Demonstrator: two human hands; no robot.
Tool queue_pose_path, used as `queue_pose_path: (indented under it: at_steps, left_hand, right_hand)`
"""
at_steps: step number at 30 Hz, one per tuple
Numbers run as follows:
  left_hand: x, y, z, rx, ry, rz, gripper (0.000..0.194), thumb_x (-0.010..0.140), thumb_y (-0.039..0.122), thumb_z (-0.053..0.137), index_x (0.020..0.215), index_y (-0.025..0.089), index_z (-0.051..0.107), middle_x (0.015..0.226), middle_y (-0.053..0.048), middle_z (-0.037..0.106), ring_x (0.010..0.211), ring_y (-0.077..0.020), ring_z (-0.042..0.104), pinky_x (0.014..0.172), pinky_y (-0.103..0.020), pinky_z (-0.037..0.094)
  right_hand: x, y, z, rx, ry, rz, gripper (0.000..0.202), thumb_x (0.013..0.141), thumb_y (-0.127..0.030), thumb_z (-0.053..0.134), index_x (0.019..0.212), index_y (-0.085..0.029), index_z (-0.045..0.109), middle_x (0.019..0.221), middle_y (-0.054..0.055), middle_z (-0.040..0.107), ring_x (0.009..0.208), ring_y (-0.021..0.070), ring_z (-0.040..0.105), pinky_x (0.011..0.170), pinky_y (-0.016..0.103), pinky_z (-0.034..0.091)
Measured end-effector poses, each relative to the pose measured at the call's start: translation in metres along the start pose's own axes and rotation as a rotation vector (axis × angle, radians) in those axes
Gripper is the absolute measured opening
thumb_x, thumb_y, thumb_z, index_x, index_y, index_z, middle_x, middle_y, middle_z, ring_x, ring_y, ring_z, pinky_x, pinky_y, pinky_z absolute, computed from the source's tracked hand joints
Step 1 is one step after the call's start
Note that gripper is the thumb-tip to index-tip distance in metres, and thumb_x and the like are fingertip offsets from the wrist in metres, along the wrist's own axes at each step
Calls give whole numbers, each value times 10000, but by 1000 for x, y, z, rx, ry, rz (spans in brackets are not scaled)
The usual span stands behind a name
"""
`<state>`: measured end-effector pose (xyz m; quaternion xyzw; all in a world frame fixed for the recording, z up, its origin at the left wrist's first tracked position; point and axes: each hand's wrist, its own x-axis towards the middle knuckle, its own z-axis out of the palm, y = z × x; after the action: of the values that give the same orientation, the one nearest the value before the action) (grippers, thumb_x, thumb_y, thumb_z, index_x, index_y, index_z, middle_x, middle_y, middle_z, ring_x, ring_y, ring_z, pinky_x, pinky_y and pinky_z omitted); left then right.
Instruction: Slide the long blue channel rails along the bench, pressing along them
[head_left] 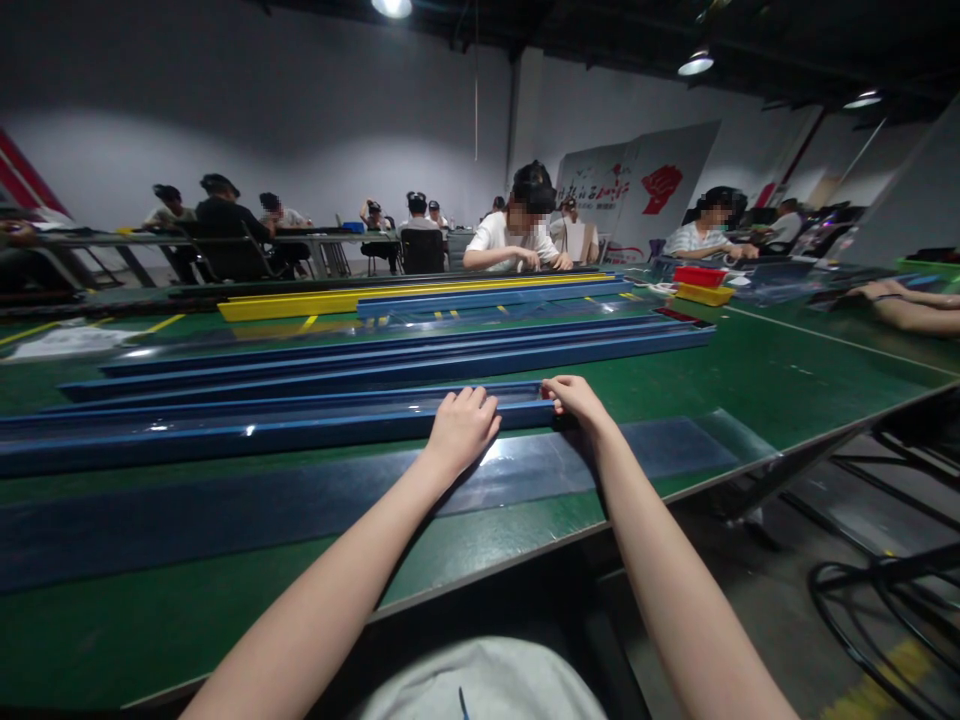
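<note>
A long blue channel (pixel 300 422) lies across the green table, its near wall facing me. My left hand (pixel 465 422) rests over the channel near its right end, fingers bent together over the near wall and gripping it. My right hand (pixel 574 400) is closed in a pinch at the channel's right end, where a small red piece shows by the fingertips. Between the channel and the table's front edge lies a long clear plastic strip (pixel 660 445), passing beneath my forearms.
Behind are more blue channels (pixel 637 345) and a yellow channel (pixel 285 305). A red bin (pixel 697 276) and a yellow bin (pixel 703 294) stand at the back right. A person (pixel 517 235) sits across the table. Another person's arms (pixel 915 305) reach in at the right.
</note>
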<state>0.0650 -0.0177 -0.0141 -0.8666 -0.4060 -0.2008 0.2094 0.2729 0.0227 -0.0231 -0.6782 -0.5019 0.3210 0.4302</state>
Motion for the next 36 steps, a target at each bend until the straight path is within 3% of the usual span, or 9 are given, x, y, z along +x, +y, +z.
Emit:
queue_pose_path:
  at_steps: [15,36]
  left_hand:
    - [0,1,-5,15,-51,-10,188,862,274,390,857,162,541,898,-71,578,855,-211,518,672,-324,351]
    - [2,-1,-2,-12,-86,-7,185,859,277,407,867,156,546,893,-73,577,835,-207,533,667,-315,365]
  right_hand:
    - [-6,-5,-1,21,17,39,150,705,-234,542,580,-151,528,525,-25,529,431,46,465,416,147,377]
    - [-5,-2,-3,27,-9,40,92,677,-167,540,588,-151,522,452,-53,481,369,28,403,397,138,349]
